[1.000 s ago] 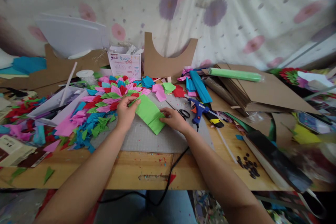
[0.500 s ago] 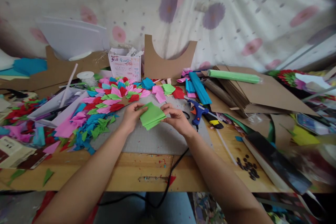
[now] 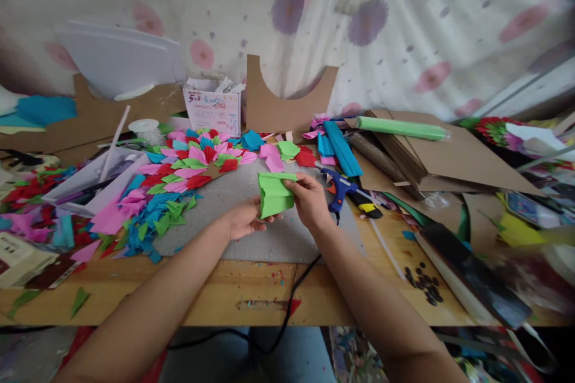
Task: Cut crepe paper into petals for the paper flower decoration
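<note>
A folded piece of bright green crepe paper is held up over the grey cutting mat. My right hand pinches its upper right edge between thumb and fingers. Behind and below its left side is my left hand, fingers stretched out and apart, palm partly turned up; the paper hides some of the fingers. Beyond the paper lie small stacks of pink, green and red paper. To the left, a cardboard piece is covered with colourful paper petals.
A blue glue gun and a yellow-black cutter lie right of my hands. A white tray of tools stands left, among paper scraps. Cardboard sheets are piled at right. Dark discs and a black cable sit nearer me.
The green paper has turned more upright and shifted slightly right, now gripped by my right hand. My left hand has let go of its left corner and slid down behind it.
</note>
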`<state>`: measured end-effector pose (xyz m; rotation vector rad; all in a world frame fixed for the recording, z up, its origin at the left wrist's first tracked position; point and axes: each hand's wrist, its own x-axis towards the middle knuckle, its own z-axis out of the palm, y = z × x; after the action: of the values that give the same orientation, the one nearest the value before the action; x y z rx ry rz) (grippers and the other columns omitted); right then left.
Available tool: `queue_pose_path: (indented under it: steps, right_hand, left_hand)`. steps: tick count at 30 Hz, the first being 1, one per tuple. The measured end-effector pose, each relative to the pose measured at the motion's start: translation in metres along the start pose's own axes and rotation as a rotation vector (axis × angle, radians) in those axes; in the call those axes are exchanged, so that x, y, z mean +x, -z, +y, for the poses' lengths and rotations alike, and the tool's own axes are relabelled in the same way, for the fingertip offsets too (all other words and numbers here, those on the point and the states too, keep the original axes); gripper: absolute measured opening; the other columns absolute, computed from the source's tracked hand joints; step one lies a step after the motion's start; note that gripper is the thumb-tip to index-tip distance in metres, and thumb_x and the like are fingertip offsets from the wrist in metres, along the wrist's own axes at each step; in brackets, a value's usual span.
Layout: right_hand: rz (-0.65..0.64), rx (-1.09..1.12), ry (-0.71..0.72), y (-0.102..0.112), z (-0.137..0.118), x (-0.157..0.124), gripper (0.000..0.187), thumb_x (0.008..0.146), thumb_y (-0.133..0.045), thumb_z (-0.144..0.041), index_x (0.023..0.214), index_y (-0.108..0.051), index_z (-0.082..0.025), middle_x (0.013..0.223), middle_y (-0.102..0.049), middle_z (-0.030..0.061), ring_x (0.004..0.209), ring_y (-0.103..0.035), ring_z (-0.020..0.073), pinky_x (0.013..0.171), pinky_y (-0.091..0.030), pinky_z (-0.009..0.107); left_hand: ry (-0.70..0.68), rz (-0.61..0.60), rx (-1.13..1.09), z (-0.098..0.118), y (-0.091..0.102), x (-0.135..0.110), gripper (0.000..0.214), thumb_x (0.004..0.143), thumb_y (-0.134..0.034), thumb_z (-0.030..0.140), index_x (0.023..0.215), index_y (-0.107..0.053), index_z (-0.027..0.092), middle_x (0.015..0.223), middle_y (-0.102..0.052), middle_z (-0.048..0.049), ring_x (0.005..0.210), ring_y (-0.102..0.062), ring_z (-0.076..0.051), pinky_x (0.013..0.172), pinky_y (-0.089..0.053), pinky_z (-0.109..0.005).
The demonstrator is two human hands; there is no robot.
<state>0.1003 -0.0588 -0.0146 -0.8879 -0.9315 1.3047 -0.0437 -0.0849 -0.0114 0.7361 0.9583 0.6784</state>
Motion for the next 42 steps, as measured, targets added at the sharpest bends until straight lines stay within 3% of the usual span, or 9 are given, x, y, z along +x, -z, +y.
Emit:
queue_pose_path:
  steps: [3, 6, 11, 16, 20, 24, 34, 42]
  right_hand:
    - [0.053, -0.036, 0.073, -0.003, 0.001, -0.001, 0.018, 0.052, -0.074, -0.024, 0.062, -0.06, -0.019, 0.061, -0.057, -0.0047, 0.057, -0.047, 0.0084, 0.056, -0.036, 0.022]
    - [0.022, -0.071, 0.066, -0.003, -0.001, -0.001, 0.019, 0.053, -0.074, -0.028, 0.063, -0.06, -0.019, 0.061, -0.058, -0.0038, 0.057, -0.048, 0.0091, 0.056, -0.038, 0.023]
    - [-0.365, -0.265, -0.186, 0.009, -0.007, 0.001, 0.024, 0.052, -0.076, -0.03, 0.062, -0.059, -0.017, 0.059, -0.058, -0.003, 0.055, -0.05, 0.009, 0.056, -0.04, 0.024]
    - [-0.684, -0.451, -0.245, 0.021, -0.012, 0.002, 0.018, 0.06, -0.07, -0.028, 0.069, -0.062, -0.015, 0.064, -0.06, -0.0017, 0.058, -0.052, 0.0094, 0.058, -0.04, 0.023]
    - [-0.607, -0.602, -0.075, 0.022, -0.012, 0.004, 0.011, 0.064, -0.065, -0.024, 0.069, -0.061, -0.016, 0.067, -0.06, -0.0013, 0.064, -0.052, 0.0107, 0.063, -0.041, 0.024]
    - [-0.506, -0.63, 0.019, 0.021, -0.011, 0.006, 0.011, 0.067, -0.062, -0.026, 0.069, -0.058, -0.016, 0.068, -0.057, -0.0015, 0.066, -0.051, 0.0112, 0.067, -0.041, 0.026]
    - [-0.587, -0.75, 0.097, 0.019, -0.01, 0.004, 0.007, 0.072, -0.054, -0.021, 0.075, -0.057, -0.017, 0.071, -0.056, -0.0013, 0.068, -0.049, 0.0113, 0.067, -0.039, 0.025]
    - [-0.595, -0.989, 0.125, 0.022, -0.014, 0.006, 0.01, 0.074, -0.052, -0.023, 0.08, -0.058, -0.017, 0.073, -0.057, -0.0002, 0.068, -0.048, 0.0124, 0.065, -0.036, 0.025]
  left_hand:
    - [0.076, -0.053, -0.118, -0.001, -0.002, -0.001, 0.011, 0.066, -0.059, 0.011, 0.077, -0.059, 0.014, 0.062, -0.058, -0.0019, 0.048, -0.048, -0.004, 0.037, -0.028, -0.011]
    - [0.021, -0.003, -0.067, -0.001, 0.0, 0.001, 0.01, 0.065, -0.059, 0.012, 0.075, -0.057, 0.014, 0.061, -0.056, -0.0011, 0.047, -0.047, -0.005, 0.037, -0.03, -0.012]
    - [-0.335, 0.284, 0.234, -0.002, 0.011, 0.005, 0.034, 0.059, -0.064, 0.012, 0.092, -0.059, 0.017, 0.059, -0.057, 0.0032, 0.048, -0.049, -0.008, 0.043, -0.035, -0.018]
    - [-0.307, 0.256, 0.361, -0.002, 0.016, 0.005, 0.026, 0.057, -0.069, 0.018, 0.083, -0.066, 0.015, 0.055, -0.057, 0.0018, 0.049, -0.05, -0.01, 0.049, -0.036, -0.022]
    - [-0.358, 0.246, 0.322, -0.003, 0.02, 0.008, 0.021, 0.058, -0.071, 0.027, 0.075, -0.068, 0.016, 0.065, -0.064, -0.0025, 0.057, -0.054, -0.012, 0.053, -0.039, -0.024]
    - [-0.383, 0.302, 0.242, -0.003, 0.021, 0.008, 0.019, 0.056, -0.071, 0.027, 0.07, -0.065, 0.016, 0.062, -0.06, 0.0004, 0.055, -0.052, -0.01, 0.051, -0.037, -0.022]
    - [-0.226, 0.265, 0.184, 0.002, 0.007, -0.001, 0.016, 0.059, -0.066, 0.022, 0.072, -0.062, 0.015, 0.063, -0.06, 0.0003, 0.054, -0.054, -0.01, 0.049, -0.04, -0.021]
    - [-0.252, 0.17, 0.234, -0.002, 0.007, 0.001, 0.031, 0.062, -0.07, 0.041, 0.075, -0.057, 0.016, 0.063, -0.059, 0.0002, 0.057, -0.055, -0.012, 0.053, -0.044, -0.025]
